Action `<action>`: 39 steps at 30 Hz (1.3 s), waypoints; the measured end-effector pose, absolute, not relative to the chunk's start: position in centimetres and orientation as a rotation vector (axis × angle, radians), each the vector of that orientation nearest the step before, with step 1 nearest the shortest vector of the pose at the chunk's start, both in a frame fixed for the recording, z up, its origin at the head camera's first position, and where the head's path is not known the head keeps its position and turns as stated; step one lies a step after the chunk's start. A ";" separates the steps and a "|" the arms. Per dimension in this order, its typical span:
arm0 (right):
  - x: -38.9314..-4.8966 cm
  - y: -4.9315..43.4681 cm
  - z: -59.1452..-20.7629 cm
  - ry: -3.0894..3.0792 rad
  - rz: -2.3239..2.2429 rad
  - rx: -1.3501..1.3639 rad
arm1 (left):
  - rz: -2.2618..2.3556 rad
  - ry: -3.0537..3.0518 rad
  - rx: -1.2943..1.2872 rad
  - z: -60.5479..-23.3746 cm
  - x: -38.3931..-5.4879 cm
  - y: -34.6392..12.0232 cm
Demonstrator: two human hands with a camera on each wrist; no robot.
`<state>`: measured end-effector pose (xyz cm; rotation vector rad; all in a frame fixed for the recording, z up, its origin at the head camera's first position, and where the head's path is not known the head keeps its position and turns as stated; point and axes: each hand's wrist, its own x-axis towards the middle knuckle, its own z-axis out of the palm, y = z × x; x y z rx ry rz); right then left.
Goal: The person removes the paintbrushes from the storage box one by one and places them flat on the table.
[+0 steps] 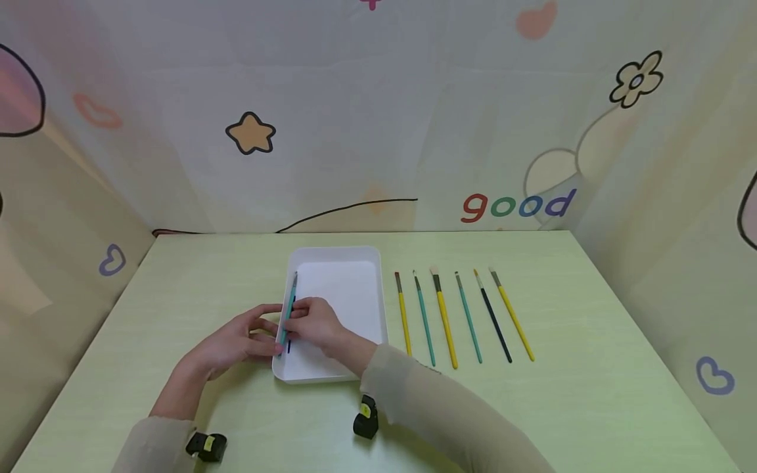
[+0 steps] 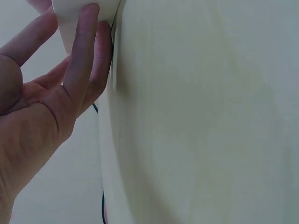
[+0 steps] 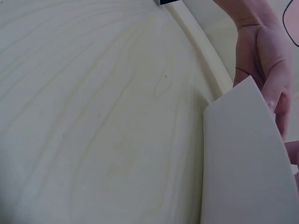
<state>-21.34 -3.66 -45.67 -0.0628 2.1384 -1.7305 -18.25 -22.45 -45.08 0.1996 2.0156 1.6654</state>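
Note:
A white rectangular tray [image 1: 349, 276] lies on the table, with a teal paintbrush [image 1: 292, 295] along its left side, bristles pointing away. My right hand [image 1: 319, 325] reaches across the tray and pinches this brush at its handle. A short dark tip [image 1: 289, 346] shows beside the lower handle; the rest of it is hidden. At the tray's left side my left hand [image 1: 239, 341] grips the rim, its thumb by the brush's near end. The left wrist view shows fingers [image 2: 86, 37] of that hand against the tray's outer wall [image 2: 70, 23].
Right of the tray, several paintbrushes lie in a row, among them a yellow one [image 1: 445, 322], a teal one [image 1: 468, 318] and a black one [image 1: 493, 318]. All have their bristles pointing away. A patterned cloth [image 1: 355, 131] hangs behind the table [image 1: 562, 407] and at both sides.

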 end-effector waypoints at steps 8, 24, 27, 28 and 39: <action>-21.2 -3.8 -45.4 2.167 -1.719 -0.066 | 1.659 2.019 0.202 -45.1 -18.3 -22.5; -21.4 -2.5 -45.8 2.042 -1.794 -0.103 | 1.643 2.041 0.168 -45.0 -18.2 -22.3; -21.5 -2.0 -45.7 2.021 -1.800 -0.097 | 1.624 2.059 0.154 -45.0 -18.2 -22.2; -21.5 -1.9 -45.6 2.018 -1.797 -0.092 | 1.622 2.063 0.149 -45.1 -18.3 -22.2; -21.7 0.0 -44.8 1.992 -1.772 -0.061 | 1.619 2.086 0.116 -45.1 -18.3 -22.0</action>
